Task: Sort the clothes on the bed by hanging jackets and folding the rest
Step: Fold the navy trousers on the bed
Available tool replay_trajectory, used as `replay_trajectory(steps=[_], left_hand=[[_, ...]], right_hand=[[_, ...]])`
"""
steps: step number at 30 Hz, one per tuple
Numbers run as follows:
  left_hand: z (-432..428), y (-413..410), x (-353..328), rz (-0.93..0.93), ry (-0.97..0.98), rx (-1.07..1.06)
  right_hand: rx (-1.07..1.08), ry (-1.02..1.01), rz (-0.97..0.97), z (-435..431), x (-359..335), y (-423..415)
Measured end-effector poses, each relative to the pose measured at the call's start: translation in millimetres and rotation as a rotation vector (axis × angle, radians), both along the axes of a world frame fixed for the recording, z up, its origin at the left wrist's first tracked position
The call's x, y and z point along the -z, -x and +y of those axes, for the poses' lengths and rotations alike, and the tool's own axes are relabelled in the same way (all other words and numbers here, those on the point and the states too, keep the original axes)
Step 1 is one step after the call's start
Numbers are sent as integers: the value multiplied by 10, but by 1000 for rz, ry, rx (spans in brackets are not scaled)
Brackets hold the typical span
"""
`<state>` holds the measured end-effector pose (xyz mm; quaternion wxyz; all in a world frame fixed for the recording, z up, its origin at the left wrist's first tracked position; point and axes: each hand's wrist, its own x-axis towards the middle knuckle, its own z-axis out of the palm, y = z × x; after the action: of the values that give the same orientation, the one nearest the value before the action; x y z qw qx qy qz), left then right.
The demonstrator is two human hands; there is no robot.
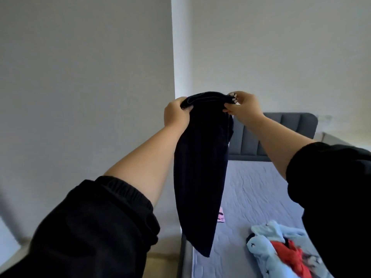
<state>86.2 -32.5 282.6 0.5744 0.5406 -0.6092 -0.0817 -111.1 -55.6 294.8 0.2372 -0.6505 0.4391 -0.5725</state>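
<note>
Head view (only view supplied).

Found dark garment (200,167) held up in air, in front of wall (80,77), above near-left part of bed (257,189). Noted left hand (176,113) gripping bunched left end of top edge, fingers curled round cloth. Noted right hand (244,108) pinching right end of same edge w/ fingertips. Set close together, approx level, w/ short top edge arched slightly btwn them.

Key relation: hangs straight down from both hands, long axis vertical, narrowing to a point at lower end. Tip over bed close to its left edge; contact w/ cover not apparent, cannot confirm. Neither hand nearer, both already on cloth. Judged trousers or similar doubled lengthwise, not a jacket, so for folding; type not confirmed. Next move, as judged: lower fwd & down onto cover, lay long axis flat, then fold.

Surface: grey-lilac quilted cover, visible straight ahead below hands. Dark grey padded headboard (281,133) at far end. Light-blue garment (267,243) at near right w/ red garment (291,255) lying on it, partly cut off by right sleeve (331,187). Small pink item (221,216) on cover, partly hidden behind dark garment.

Room: plain pale walls, corner behind hands.
</note>
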Motion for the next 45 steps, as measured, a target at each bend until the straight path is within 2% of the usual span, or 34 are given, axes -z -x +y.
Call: replay_trajectory(steps=[4,9,13,16,20,24,27,31,38,42,45], left_hand=[[462,451,229,26,4,-17],[1173,1024,1337,86,-169,-21],[1722,1314,2447,55,-401,-45],[2105,1425,3211,-69,-652,-39],[2490,1497,4025,-240,-993,103],[2808,1551,4761,-222,-1267,244],[3079,1631,5367,-240,-1418,343],[3368,1697,6051,-261,-1544,419],[3478,1722,7088,-87,-1726,384],[3464,1700,7574,-5,-1897,490],[3405,1652,7875,78,-1858,498]], right_hand=[[-121,-37,47,313,188,467],[-181,-201,141,943,1282,1052],[-276,-465,196,1528,2418,1431],[-286,-625,306,1900,3200,1680],[-298,-795,436,2293,4092,1860],[-353,-1012,501,2642,4951,1937],[-364,-1163,556,2892,5558,2002],[-426,-1340,535,3214,6298,2053],[-419,-1520,416,3520,7313,2123],[-522,-1708,418,3523,7740,2171],[-471,-1700,395,3461,7961,2132]])
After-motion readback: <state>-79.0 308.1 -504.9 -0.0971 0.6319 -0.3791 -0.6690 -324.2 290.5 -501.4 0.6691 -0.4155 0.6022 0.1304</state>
